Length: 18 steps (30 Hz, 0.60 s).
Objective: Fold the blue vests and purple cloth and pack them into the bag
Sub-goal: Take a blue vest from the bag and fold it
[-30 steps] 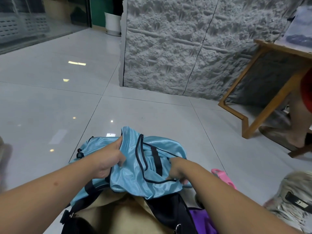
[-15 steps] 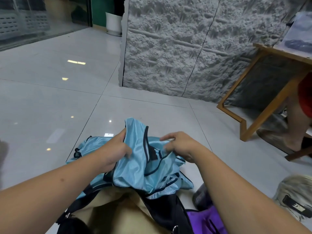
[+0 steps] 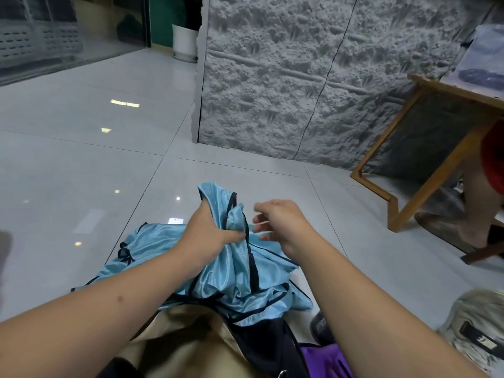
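Observation:
A bunch of light blue vests with black trim lies on the floor over the far edge of an open bag with a tan lining and black sides. My left hand grips a raised fold of the top vest. My right hand hovers just right of that fold, fingers loosely spread and holding nothing. The purple cloth shows at the bottom, right of the bag and partly hidden by my right forearm.
Pale glossy floor tiles stretch ahead and left. A grey textured wall stands behind. A wooden table frame and a person's leg are at right. A pale patterned bag lies at lower right.
My left hand has lifted the vest fold higher. My right hand came up from low in the fabric, pinched the vest near the fold, then let go and now hovers free.

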Motion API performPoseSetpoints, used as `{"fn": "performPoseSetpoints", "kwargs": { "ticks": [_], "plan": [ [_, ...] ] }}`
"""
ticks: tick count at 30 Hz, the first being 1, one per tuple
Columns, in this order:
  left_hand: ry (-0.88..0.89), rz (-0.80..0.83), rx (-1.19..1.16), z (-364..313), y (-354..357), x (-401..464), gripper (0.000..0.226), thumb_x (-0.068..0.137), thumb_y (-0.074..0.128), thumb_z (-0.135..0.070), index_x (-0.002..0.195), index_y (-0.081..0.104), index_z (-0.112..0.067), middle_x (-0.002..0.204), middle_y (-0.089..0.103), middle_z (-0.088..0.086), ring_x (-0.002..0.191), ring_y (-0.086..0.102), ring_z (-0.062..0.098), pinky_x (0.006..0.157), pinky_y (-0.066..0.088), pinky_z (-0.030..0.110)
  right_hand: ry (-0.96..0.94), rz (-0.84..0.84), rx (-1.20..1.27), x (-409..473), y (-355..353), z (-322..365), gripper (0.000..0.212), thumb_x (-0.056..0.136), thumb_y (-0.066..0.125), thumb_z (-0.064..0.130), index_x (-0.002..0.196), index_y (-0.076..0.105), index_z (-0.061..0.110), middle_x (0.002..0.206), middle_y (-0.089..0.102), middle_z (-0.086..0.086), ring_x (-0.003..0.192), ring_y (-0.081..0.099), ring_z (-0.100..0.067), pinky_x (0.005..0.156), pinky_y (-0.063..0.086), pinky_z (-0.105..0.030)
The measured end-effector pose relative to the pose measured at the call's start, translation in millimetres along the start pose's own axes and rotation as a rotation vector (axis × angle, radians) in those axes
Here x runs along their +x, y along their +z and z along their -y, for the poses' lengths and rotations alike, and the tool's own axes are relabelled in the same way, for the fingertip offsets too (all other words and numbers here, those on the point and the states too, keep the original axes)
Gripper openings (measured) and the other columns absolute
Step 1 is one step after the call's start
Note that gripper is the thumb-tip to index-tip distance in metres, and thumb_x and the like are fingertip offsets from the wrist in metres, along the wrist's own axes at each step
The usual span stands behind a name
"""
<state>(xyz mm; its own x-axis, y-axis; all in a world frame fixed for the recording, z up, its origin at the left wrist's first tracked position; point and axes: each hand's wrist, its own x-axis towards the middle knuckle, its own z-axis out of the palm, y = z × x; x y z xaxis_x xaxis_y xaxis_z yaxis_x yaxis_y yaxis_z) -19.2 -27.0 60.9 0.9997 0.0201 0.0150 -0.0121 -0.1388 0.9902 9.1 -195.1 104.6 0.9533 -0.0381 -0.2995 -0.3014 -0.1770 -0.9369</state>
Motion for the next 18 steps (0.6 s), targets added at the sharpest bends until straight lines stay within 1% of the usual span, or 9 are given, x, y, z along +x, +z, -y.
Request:
{"fn": "performPoseSetpoints", "kwargs": {
  "ticks": [1,3,5,6,8,11,13,15,18],
  "plan": [
    [-0.007,0.011,-0.024,1.1,-2.0,0.5,0.063,0.069,0.092,-0.003,0.115,0.056,-0.028,0.101,0.075,-0.009,0.091,0.074,0.007,0.084,0.059,0.032,0.032,0.066,-0.089,-1.1,-1.0,-2.0,0.024,0.100,0.067,0.026,0.102,0.070,0.003,0.083,0.066,-0.011,0.067,0.063,-0.024,0.057,0.054,-0.030],
    [-0.010,0.034,-0.042,2.2,-5.6,1.2,0.065,0.068,0.093,-0.004,0.115,0.056,-0.029,0.101,0.076,-0.011,0.092,0.074,0.007,0.085,0.059,0.034,0.045,0.185,-0.151,-3.2,0.4,-7.4,0.041,0.096,0.072,0.044,0.099,0.073,0.003,0.083,0.069,-0.007,0.075,0.064,-0.023,0.068,0.058,-0.033],
    [-0.003,0.044,-0.044,2.6,-8.2,1.9,0.066,0.068,0.095,-0.007,0.115,0.055,-0.030,0.098,0.075,-0.012,0.091,0.074,0.007,0.081,0.059,0.032,0.002,0.234,-0.134,-4.0,3.3,-12.7,0.051,0.091,0.077,0.049,0.103,0.074,0.000,0.089,0.072,-0.005,0.080,0.065,-0.021,0.076,0.058,-0.034],
    [0.006,0.042,-0.047,2.9,-9.6,2.7,0.066,0.067,0.095,-0.008,0.114,0.054,-0.030,0.097,0.074,-0.010,0.090,0.074,0.009,0.078,0.059,0.030,-0.027,0.246,-0.136,-4.1,4.8,-14.1,0.047,0.089,0.079,0.046,0.105,0.075,0.002,0.091,0.074,-0.004,0.081,0.064,-0.020,0.078,0.057,-0.035],
    [0.026,0.050,-0.033,2.0,-11.9,3.9,0.067,0.066,0.096,-0.011,0.115,0.053,-0.029,0.097,0.073,-0.005,0.090,0.074,0.013,0.077,0.060,0.031,-0.079,0.246,-0.142,-5.1,8.4,-14.7,0.030,0.086,0.084,0.038,0.097,0.079,0.011,0.089,0.075,-0.003,0.080,0.062,-0.020,0.077,0.054,-0.037],
    [0.044,0.093,0.003,3.0,-13.5,5.0,0.069,0.064,0.096,-0.011,0.114,0.052,-0.029,0.097,0.073,-0.003,0.092,0.075,0.016,0.085,0.062,0.038,-0.109,0.250,-0.125,-6.2,14.0,-12.0,0.017,0.082,0.089,0.030,0.086,0.079,0.017,0.086,0.071,-0.010,0.079,0.058,-0.025,0.073,0.047,-0.040],
    [0.064,0.119,0.045,3.9,-12.7,4.4,0.072,0.063,0.096,-0.008,0.116,0.052,-0.029,0.099,0.073,-0.005,0.094,0.074,0.013,0.090,0.061,0.041,-0.101,0.266,-0.138,-7.2,15.8,-9.8,0.015,0.083,0.088,0.026,0.082,0.078,0.015,0.083,0.071,-0.010,0.079,0.059,-0.026,0.075,0.049,-0.041],
    [0.076,0.139,0.059,4.1,-12.0,3.4,0.079,0.063,0.097,-0.009,0.123,0.052,-0.032,0.106,0.074,-0.012,0.101,0.072,0.007,0.096,0.058,0.040,-0.096,0.225,-0.085,-7.5,15.4,-7.8,0.015,0.087,0.083,0.020,0.080,0.073,0.012,0.078,0.071,-0.006,0.077,0.063,-0.024,0.076,0.053,-0.038],
    [0.084,0.166,0.050,4.3,-14.0,3.0,0.078,0.068,0.096,-0.017,0.131,0.053,-0.036,0.119,0.072,-0.016,0.111,0.069,0.004,0.103,0.054,0.039,-0.100,0.179,0.186,-10.1,11.3,-2.9,0.013,0.092,0.076,0.017,0.091,0.069,0.005,0.082,0.071,-0.011,0.076,0.065,-0.025,0.071,0.056,-0.034]
  ]
}}
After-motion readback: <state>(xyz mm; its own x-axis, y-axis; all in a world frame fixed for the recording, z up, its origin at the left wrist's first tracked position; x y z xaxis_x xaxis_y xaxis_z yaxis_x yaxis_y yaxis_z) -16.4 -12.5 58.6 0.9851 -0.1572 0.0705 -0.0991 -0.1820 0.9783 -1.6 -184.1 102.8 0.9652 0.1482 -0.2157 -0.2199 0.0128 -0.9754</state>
